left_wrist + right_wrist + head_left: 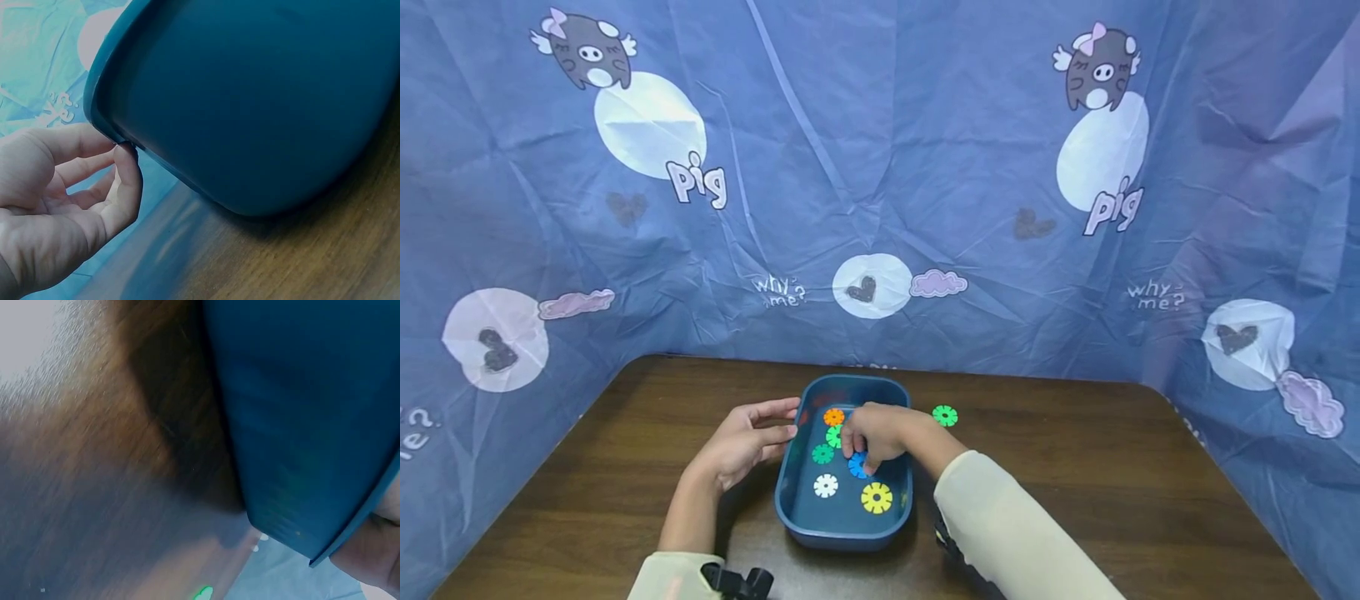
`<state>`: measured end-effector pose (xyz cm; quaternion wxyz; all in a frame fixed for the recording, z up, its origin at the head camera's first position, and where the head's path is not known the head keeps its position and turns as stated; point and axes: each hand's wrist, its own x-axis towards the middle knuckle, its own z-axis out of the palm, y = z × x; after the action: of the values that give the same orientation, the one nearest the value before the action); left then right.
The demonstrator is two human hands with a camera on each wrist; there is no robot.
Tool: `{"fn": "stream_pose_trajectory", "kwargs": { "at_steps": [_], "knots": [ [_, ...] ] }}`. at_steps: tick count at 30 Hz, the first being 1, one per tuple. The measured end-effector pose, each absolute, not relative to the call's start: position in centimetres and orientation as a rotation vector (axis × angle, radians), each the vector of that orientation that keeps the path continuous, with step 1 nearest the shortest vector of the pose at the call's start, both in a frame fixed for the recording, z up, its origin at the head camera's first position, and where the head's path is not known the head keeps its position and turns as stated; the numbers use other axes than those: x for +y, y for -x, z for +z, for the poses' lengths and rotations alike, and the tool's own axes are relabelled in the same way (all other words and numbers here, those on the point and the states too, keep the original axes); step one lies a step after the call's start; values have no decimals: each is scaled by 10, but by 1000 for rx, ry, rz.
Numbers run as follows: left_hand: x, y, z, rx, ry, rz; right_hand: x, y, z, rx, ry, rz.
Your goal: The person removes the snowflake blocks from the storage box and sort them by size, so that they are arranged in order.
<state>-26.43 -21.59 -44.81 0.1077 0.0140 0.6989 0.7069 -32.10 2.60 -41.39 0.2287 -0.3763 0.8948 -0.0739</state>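
A dark blue rectangular basin (842, 533) stands on the table, with several notched plastic discs inside. My left hand (737, 442) is at its left side; in the left wrist view, thumb and forefinger pinch the basin's rim. Over the right rim reaches my right hand (883, 429), its curled fingers and thumb pinching a blue notched disc (855, 468) low in the basin. Around it lie an orange disc (833, 417), two green discs (823, 453), a white disc (826, 486) and a yellow disc (877, 497). The basin wall hides the right fingertips in the right wrist view.
One green disc (945, 415) lies on the wooden table (1075, 467), outside the basin to the right. Behind the table hangs a blue cloth (880, 208) printed with pigs and hearts.
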Motion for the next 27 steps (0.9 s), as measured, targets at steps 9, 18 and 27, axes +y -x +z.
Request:
{"fn": "stream_pose_trajectory", "kwargs": {
  "at_steps": [9,18,27],
  "knots": [
    [-218,264,-448,2068,-46,2065,22,320,-416,2420,1006,-297],
    [-216,266,-449,2071,-58,2061,25,319,-412,2468,1075,-406],
    [-216,265,-449,2064,-54,2069,38,328,-398,2449,1159,-574]
  ]
}}
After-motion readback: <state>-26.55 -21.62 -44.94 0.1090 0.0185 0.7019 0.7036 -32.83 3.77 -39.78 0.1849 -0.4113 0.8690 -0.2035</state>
